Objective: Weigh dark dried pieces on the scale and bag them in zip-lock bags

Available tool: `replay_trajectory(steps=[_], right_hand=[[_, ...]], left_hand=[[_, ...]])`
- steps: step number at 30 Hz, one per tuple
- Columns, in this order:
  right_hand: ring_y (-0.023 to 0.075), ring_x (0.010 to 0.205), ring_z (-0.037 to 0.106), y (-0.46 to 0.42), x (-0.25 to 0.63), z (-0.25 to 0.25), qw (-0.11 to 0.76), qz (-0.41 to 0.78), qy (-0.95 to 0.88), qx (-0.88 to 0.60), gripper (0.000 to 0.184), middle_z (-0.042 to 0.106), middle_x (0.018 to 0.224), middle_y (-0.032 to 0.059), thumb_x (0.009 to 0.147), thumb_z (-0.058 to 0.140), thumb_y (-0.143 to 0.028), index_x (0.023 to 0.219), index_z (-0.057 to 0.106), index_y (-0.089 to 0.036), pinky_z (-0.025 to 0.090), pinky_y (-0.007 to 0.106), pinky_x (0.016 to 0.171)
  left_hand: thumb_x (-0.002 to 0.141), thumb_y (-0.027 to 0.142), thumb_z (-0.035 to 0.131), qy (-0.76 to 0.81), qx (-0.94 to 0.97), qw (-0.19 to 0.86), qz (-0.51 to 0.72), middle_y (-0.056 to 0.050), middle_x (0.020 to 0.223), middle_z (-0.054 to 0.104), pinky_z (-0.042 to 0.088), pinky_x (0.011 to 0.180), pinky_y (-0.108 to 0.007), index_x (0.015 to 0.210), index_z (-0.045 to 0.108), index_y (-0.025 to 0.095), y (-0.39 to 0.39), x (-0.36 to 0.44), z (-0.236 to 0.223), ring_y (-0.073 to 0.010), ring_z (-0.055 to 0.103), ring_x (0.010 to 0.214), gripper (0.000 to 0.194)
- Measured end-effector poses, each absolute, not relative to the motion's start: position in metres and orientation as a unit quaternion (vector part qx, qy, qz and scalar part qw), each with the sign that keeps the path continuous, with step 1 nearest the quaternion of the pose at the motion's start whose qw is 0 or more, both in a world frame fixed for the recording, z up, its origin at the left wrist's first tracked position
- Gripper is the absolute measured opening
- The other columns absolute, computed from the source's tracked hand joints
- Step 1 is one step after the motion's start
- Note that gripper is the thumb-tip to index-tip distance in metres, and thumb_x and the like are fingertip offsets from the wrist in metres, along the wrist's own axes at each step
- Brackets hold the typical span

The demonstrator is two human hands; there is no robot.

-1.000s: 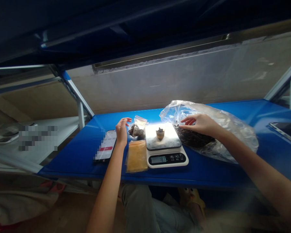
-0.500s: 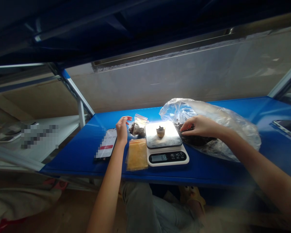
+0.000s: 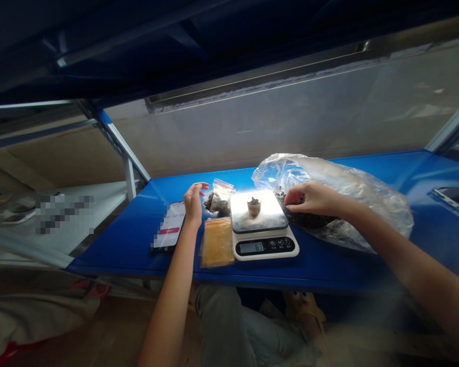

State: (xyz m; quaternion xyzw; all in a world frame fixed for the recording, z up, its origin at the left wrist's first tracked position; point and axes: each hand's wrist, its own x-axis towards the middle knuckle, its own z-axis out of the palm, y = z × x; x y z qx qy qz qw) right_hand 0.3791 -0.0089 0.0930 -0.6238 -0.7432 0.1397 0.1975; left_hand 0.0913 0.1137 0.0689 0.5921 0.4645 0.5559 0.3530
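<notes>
RH (image 3: 314,198) lowered to dark bits (image 3: 311,220), scale (image 3: 268,220) nr tbl (image 3: 118,242) edge, gap behind

1) At lower centre, the display (image 3: 252,247) of the scale (image 3: 268,221) is showing 63, any decimal point being too small to tell
2) Just right, round buttons (image 3: 280,242) are bearing M and T
3) Left of centre, the phone (image 3: 170,224) is reading 02:05, its leading digits blurring

Grey wall (image 3: 260,127) behind, yellow slipper (image 3: 309,308) down below

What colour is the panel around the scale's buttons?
The panel is black, set in the white scale; the head view shows it.
</notes>
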Motion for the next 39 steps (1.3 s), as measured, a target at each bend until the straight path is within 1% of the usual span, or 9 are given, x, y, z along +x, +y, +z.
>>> replay_trajectory(steps=[6, 9, 13, 22, 27, 30, 33, 36, 39], right_hand=[[0.0206, 0.075, 0.067, -0.006, 0.379, 0.090, 0.243, 0.099, -0.745, -0.613, 0.015, 0.073, 0.078, 0.0046, 0.071, 0.059, -0.027, 0.077, 0.071, -0.020, 0.052, 0.030, 0.065], [0.0206, 0.076, 0.066, -0.003, 0.382, 0.085, 0.267, 0.073, -0.748, -0.604, 0.014, 0.072, 0.080, 0.0057, 0.070, 0.059, -0.025, 0.076, 0.070, -0.019, 0.052, 0.030, 0.064], [0.0193, 0.074, 0.065, 0.001, 0.384, 0.079, 0.296, 0.055, -0.739, -0.602, 0.016, 0.073, 0.082, 0.0044, 0.069, 0.058, -0.020, 0.079, 0.070, -0.019, 0.052, 0.029, 0.063], [0.0216, 0.078, 0.069, 0.003, 0.386, 0.075, 0.297, 0.016, -0.717, -0.631, 0.018, 0.075, 0.086, 0.0051, 0.073, 0.057, -0.020, 0.083, 0.071, -0.019, 0.054, 0.030, 0.067], [0.0211, 0.077, 0.070, 0.005, 0.387, 0.073, 0.360, 0.069, -0.675, -0.640, 0.015, 0.074, 0.083, 0.0082, 0.074, 0.062, -0.021, 0.087, 0.068, -0.015, 0.056, 0.030, 0.070], [0.0205, 0.076, 0.071, 0.004, 0.384, 0.075, 0.378, 0.102, -0.647, -0.654, 0.023, 0.073, 0.080, 0.0107, 0.075, 0.064, -0.019, 0.097, 0.067, -0.011, 0.056, 0.030, 0.072], [0.0201, 0.073, 0.070, 0.005, 0.383, 0.075, 0.384, 0.098, -0.642, -0.656, 0.030, 0.073, 0.079, 0.0109, 0.076, 0.066, -0.020, 0.104, 0.065, -0.010, 0.056, 0.030, 0.070], [0.0206, 0.069, 0.070, 0.009, 0.383, 0.070, 0.400, 0.087, -0.650, -0.640, 0.028, 0.073, 0.076, 0.0083, 0.074, 0.069, -0.027, 0.099, 0.067, -0.013, 0.056, 0.030, 0.065], [0.0199, 0.064, 0.070, 0.014, 0.383, 0.064, 0.413, 0.076, -0.668, -0.614, 0.015, 0.074, 0.071, 0.0039, 0.072, 0.070, -0.030, 0.083, 0.070, -0.019, 0.056, 0.030, 0.060]], left_hand=[[0.077, 0.040, 0.045, 0.467, 0.584, 0.361, 0.557, -0.005, 0.088, 0.068, 0.041, 0.065, -0.028, 0.073, 0.065, 0.020, 0.112, 0.092, 0.071, -0.0173, 0.055, 0.076, 0.028], [0.076, 0.039, 0.046, 0.467, 0.577, 0.368, 0.560, -0.005, 0.087, 0.068, 0.040, 0.064, -0.028, 0.073, 0.064, 0.020, 0.111, 0.093, 0.072, -0.0167, 0.054, 0.074, 0.027], [0.076, 0.038, 0.047, 0.462, 0.574, 0.372, 0.565, -0.005, 0.086, 0.068, 0.040, 0.064, -0.027, 0.072, 0.065, 0.019, 0.112, 0.093, 0.071, -0.0161, 0.054, 0.073, 0.026], [0.079, 0.037, 0.044, 0.460, 0.566, 0.356, 0.585, -0.005, 0.085, 0.069, 0.040, 0.064, -0.027, 0.072, 0.065, 0.019, 0.115, 0.092, 0.068, -0.0156, 0.056, 0.073, 0.029], [0.079, 0.035, 0.043, 0.459, 0.546, 0.371, 0.595, -0.004, 0.081, 0.068, 0.038, 0.060, -0.026, 0.069, 0.065, 0.019, 0.118, 0.093, 0.066, -0.0143, 0.054, 0.069, 0.029], [0.082, 0.037, 0.038, 0.439, 0.542, 0.396, 0.597, -0.005, 0.081, 0.068, 0.036, 0.057, -0.026, 0.070, 0.066, 0.019, 0.120, 0.092, 0.064, -0.0138, 0.053, 0.067, 0.035], [0.083, 0.038, 0.035, 0.425, 0.543, 0.409, 0.597, -0.005, 0.082, 0.068, 0.035, 0.056, -0.025, 0.071, 0.066, 0.019, 0.122, 0.090, 0.061, -0.0132, 0.052, 0.066, 0.038], [0.083, 0.040, 0.034, 0.417, 0.555, 0.405, 0.595, -0.006, 0.083, 0.068, 0.036, 0.059, -0.025, 0.072, 0.066, 0.019, 0.124, 0.087, 0.058, -0.0132, 0.053, 0.067, 0.040], [0.083, 0.042, 0.033, 0.417, 0.559, 0.396, 0.597, -0.007, 0.085, 0.068, 0.038, 0.059, -0.025, 0.073, 0.066, 0.019, 0.126, 0.084, 0.057, -0.0133, 0.055, 0.068, 0.042]])
